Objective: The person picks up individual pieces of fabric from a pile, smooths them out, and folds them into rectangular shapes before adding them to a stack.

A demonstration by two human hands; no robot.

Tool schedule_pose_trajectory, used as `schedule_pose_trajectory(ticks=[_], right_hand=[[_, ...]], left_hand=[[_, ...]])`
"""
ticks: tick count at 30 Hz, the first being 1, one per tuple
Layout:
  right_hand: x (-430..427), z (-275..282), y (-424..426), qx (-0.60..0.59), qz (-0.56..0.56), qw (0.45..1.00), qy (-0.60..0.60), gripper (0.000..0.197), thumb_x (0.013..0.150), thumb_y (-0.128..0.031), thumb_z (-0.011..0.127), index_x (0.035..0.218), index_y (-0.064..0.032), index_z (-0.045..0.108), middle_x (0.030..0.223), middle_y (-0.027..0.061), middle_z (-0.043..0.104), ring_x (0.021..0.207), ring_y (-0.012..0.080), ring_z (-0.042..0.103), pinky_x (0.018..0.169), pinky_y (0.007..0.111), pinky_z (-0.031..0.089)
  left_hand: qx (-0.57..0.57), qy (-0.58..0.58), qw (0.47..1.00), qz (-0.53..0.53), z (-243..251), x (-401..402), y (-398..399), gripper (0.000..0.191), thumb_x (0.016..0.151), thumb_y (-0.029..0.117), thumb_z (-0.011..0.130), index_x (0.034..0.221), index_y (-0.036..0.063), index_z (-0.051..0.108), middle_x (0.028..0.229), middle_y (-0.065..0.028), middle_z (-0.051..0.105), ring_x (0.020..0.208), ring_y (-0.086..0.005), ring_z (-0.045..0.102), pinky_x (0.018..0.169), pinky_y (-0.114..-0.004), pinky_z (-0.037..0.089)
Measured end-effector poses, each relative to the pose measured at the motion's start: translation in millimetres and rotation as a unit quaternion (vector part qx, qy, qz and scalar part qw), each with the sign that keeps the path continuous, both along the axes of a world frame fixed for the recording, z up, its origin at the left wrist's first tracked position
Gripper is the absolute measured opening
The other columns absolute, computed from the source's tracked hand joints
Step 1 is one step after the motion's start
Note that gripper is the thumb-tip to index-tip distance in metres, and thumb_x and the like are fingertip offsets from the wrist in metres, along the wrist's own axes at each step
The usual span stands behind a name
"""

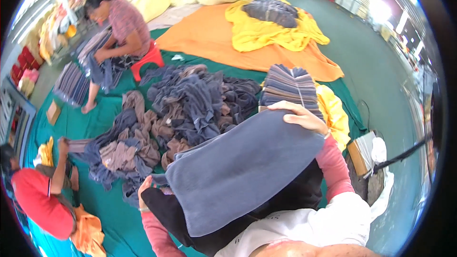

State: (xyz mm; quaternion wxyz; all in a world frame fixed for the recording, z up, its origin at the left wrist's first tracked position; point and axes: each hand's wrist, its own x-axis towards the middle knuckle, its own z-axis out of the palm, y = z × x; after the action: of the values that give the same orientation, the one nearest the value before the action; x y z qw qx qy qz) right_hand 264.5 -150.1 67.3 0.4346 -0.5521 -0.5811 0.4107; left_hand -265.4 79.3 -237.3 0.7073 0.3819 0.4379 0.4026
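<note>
A grey-blue towel lies spread over my lap and black trousers, its rounded corner hanging towards me. My right hand rests palm down along the towel's far right edge, thumb apart from the fingers. Beside my knee at the left is my left hand, partly hidden by the black trouser leg. A narrow end of grey cloth reaches towards its fingers; whether they grip it is unclear. Just beyond my right hand stands a tied stack of folded grey, blue and brown towels.
A loose heap of grey and brown towels covers the green ground sheet before me. One person handles cloth on a red stool; another person sits at the left. A cardboard box stands at my right.
</note>
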Motion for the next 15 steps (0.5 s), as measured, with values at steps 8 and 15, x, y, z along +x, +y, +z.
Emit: schedule_pose_trajectory(ticks=[8,15], right_hand=[[4.1,5.8,-5.3,0.004,0.030,0.999,-0.027,0.043,0.088,-0.026,0.055,0.125,-0.0049,0.050,0.124,0.0079,0.050,0.117,0.0186,0.043,0.102,0.031,0.029],[16.6,39.4,27.7,-0.006,0.114,0.980,-0.162,0.054,0.084,-0.029,0.062,0.129,-0.0060,0.046,0.129,0.0094,0.049,0.116,0.0203,0.046,0.099,0.034,0.034]], left_hand=[[0.178,-0.212,0.957,-0.086,127.0,31.3,-15.4,0.051,0.086,0.035,0.058,0.123,0.0012,0.049,0.127,-0.0079,0.051,0.119,-0.0203,0.045,0.103,-0.046,0.031],[0.304,-0.263,0.884,-0.239,240.0,98.0,6.4,0.044,0.086,0.031,0.058,0.121,0.0039,0.051,0.135,-0.0097,0.043,0.127,-0.0246,0.037,0.105,-0.053,0.024]])
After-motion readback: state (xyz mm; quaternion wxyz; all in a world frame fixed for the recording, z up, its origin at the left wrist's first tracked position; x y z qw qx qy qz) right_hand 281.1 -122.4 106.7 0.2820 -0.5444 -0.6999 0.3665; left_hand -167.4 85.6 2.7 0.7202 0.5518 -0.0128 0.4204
